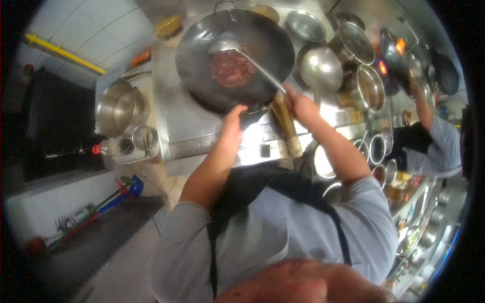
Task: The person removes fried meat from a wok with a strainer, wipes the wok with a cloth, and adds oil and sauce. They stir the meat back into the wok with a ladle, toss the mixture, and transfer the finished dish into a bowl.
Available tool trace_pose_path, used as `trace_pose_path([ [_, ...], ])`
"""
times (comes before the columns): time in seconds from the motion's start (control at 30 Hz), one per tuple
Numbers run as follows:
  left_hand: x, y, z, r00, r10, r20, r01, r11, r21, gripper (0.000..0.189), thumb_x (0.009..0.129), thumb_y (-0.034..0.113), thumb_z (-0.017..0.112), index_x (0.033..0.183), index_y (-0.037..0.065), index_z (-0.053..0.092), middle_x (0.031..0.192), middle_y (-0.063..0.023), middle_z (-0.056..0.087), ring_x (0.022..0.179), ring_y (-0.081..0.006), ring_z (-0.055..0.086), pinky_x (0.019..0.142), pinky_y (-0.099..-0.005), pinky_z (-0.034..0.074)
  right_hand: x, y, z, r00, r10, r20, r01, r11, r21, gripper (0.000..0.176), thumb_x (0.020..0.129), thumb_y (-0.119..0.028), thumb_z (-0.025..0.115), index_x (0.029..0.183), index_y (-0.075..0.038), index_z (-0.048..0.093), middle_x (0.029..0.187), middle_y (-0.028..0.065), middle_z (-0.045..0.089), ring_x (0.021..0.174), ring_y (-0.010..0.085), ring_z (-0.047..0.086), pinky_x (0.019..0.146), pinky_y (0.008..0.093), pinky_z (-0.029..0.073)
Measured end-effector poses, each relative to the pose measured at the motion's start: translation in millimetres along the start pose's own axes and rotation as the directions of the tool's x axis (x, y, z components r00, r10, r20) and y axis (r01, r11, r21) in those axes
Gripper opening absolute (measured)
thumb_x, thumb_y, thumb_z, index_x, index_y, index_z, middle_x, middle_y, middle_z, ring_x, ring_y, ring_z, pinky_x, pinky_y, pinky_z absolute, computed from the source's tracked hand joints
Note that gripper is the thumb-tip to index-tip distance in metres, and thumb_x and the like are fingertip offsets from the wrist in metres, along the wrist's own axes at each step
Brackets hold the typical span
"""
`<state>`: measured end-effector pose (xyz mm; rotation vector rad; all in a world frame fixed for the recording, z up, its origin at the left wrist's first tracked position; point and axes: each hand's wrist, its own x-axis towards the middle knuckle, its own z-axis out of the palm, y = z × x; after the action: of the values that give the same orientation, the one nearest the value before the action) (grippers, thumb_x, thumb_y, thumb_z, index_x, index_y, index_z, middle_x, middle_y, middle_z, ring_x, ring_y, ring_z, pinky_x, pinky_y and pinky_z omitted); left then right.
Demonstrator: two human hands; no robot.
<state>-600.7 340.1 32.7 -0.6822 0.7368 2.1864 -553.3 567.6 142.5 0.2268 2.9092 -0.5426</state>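
A large dark wok sits on the stove with browned-red meat pieces in its bottom. My right hand is closed around the long handle of a metal ladle, whose bowl rests at the far side of the meat. At the wok's near rim my left hand is closed on the wok, thumb on top, beside a dark patch that may be a cloth or handle; its other fingers are mostly hidden. A bamboo wok brush lies just below my right hand.
Right of the wok are a perforated strainer, a metal bowl and several pots. On the left stand a large steel pot and a red-capped bottle. Another person's arm reaches toward a dark pan at far right.
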Motion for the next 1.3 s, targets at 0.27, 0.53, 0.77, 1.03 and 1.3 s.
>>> trace_pose_path([
  [0.27, -0.9, 0.6, 0.7, 0.995, 0.094, -0.032, -0.093, 0.996, 0.005, 0.037, 0.073, 0.015, 0.066, 0.104, 0.003, 0.052, 0.096, -0.015, 0.062, 0.081, -0.0313, 0.067, 0.067, -0.048, 0.057, -54.1, -24.0, -70.4, 0.918, 0.182, 0.354, -0.235, 0.966, 0.111, 0.047, 0.095, -0.024, 0.049, 0.141, -0.016, 0.04, 0.073, 0.0192, 0.062, 0.064, 0.0365, 0.061, 0.064, 0.0457, 0.049],
  [0.53, -4.3, 4.1, 2.8, 0.998, 0.049, -0.024, -0.05, 0.999, -0.015, 0.035, 0.073, 0.017, 0.067, 0.102, 0.004, 0.054, 0.09, -0.0134, 0.063, 0.079, -0.031, 0.066, 0.067, -0.0461, 0.057, -46.3, 18.0, -29.2, 0.993, 0.085, 0.083, -0.09, 0.995, 0.05, 0.047, 0.093, -0.025, 0.054, 0.138, -0.016, 0.044, 0.086, 0.0244, 0.065, 0.082, 0.0399, 0.064, 0.074, 0.0473, 0.049],
  [0.77, -23.2, 9.3, 18.3, 0.993, 0.096, 0.067, -0.092, 0.994, -0.06, 0.028, 0.073, 0.018, 0.067, 0.095, 0.006, 0.057, 0.09, -0.0114, 0.063, 0.08, -0.0294, 0.065, 0.069, -0.0454, 0.056, -1.0, 0.6, -1.5, 0.997, 0.07, -0.013, -0.067, 0.987, 0.148, 0.046, 0.092, -0.025, 0.052, 0.137, -0.014, 0.044, 0.102, 0.0265, 0.063, 0.097, 0.043, 0.06, 0.084, 0.0485, 0.047],
  [1.03, -51.4, -3.7, 6.3, 0.986, 0.162, -0.036, -0.158, 0.983, 0.092, 0.019, 0.078, 0.013, 0.063, 0.094, 0.003, 0.059, 0.088, -0.0111, 0.063, 0.079, -0.0249, 0.065, 0.066, -0.0407, 0.054, -101.5, -14.7, -106.3, 0.974, 0.03, 0.223, -0.063, 0.988, 0.143, 0.047, 0.093, -0.027, 0.052, 0.137, -0.011, 0.043, 0.1, 0.0238, 0.064, 0.094, 0.0409, 0.062, 0.083, 0.0455, 0.048],
  [1.3, -93.3, -10.6, 21.4, 0.985, 0.154, -0.082, -0.148, 0.986, 0.071, 0.014, 0.081, 0.011, 0.06, 0.09, 0.001, 0.063, 0.082, -0.0087, 0.064, 0.069, -0.0196, 0.064, 0.059, -0.0321, 0.052, -92.5, -12.8, -64.0, 0.953, 0.061, 0.298, -0.065, 0.998, 0.004, 0.045, 0.095, -0.031, 0.05, 0.137, -0.014, 0.046, 0.095, 0.021, 0.066, 0.082, 0.035, 0.066, 0.074, 0.0451, 0.051],
])
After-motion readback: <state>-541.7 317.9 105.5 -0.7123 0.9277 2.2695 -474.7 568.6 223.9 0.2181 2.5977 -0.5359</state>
